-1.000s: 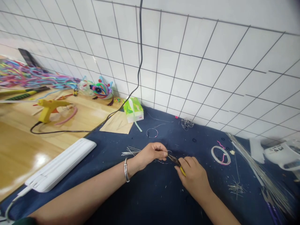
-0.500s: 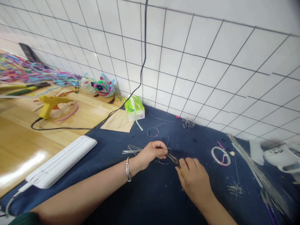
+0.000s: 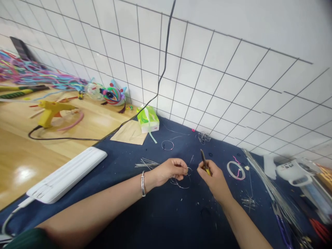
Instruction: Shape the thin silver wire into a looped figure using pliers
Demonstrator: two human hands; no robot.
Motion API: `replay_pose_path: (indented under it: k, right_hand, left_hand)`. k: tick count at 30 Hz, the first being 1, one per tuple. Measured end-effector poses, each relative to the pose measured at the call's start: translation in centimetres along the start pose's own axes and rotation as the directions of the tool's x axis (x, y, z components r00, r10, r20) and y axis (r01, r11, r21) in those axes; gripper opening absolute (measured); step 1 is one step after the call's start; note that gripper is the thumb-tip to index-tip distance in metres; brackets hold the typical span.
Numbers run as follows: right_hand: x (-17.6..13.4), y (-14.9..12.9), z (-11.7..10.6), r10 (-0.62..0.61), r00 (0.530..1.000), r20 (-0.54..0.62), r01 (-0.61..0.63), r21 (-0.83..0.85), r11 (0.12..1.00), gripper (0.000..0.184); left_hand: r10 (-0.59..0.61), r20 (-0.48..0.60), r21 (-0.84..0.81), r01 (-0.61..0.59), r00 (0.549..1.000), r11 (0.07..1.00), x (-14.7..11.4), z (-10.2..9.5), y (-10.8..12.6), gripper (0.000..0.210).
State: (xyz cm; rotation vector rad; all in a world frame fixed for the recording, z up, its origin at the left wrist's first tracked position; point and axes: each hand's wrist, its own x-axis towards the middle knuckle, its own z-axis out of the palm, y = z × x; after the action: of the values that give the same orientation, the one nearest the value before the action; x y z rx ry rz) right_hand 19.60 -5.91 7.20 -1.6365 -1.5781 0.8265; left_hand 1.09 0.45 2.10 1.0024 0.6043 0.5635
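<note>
Thumb and fingers of my left hand (image 3: 172, 171) are pinched on a thin wire (image 3: 188, 186), which curves in a loop below and beside the fingertips. My right hand (image 3: 214, 180) is closed round yellow-handled pliers (image 3: 203, 159), their dark jaws pointing up and away from the wire. Behind my left hand a bundle of cut wires (image 3: 145, 163) lies on the dark blue cloth (image 3: 155, 218). A wire ring (image 3: 167, 145) rests farther back. The far ends of the pliers' handles are hidden in my palm.
A white power strip (image 3: 67, 174) and a yellow glue gun (image 3: 52, 112) lie at the left. At the back are a green tissue pack (image 3: 147, 119) and tangled wire (image 3: 204, 137). Toward the right are a white spool (image 3: 228, 170), long wires (image 3: 269, 186) and a white mug (image 3: 293, 171).
My right hand has drawn the pliers back from the wire and turned their jaws upward. My left hand keeps its pinch on the wire. The view has shifted slightly.
</note>
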Motion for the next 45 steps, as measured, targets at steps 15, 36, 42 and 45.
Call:
replay_pose_path:
  k: [15, 36, 42, 45]
  right_hand:
    - [2.1, 1.8, 2.0, -0.016, 0.989, 0.144, -0.019, 0.243, 0.97, 0.016]
    - [2.2, 2.9, 2.0, -0.119, 0.971, 0.209, 0.012, 0.452, 0.892, 0.017]
    - [2.1, 3.2, 2.5, -0.065, 0.985, 0.158, -0.025, 0.508, 0.861, 0.019]
    - [2.0, 3.2, 2.7, -0.04, 0.992, 0.123, -0.032, 0.532, 0.846, 0.02]
  left_hand:
    - [-0.143, 0.095, 0.053, 0.138, 0.985, 0.989, 0.3, 0.2, -0.6, 0.02]
    - [-0.165, 0.158, 0.106, 0.15, 0.974, 0.983, 0.7, -0.4, -0.3, 0.023]
    - [-0.148, 0.143, 0.114, 0.132, 0.979, 0.985, 0.7, -0.4, -0.3, 0.022]
    - [-0.137, 0.144, 0.108, 0.122, 0.98, 0.987, 0.7, -0.6, -0.2, 0.022]
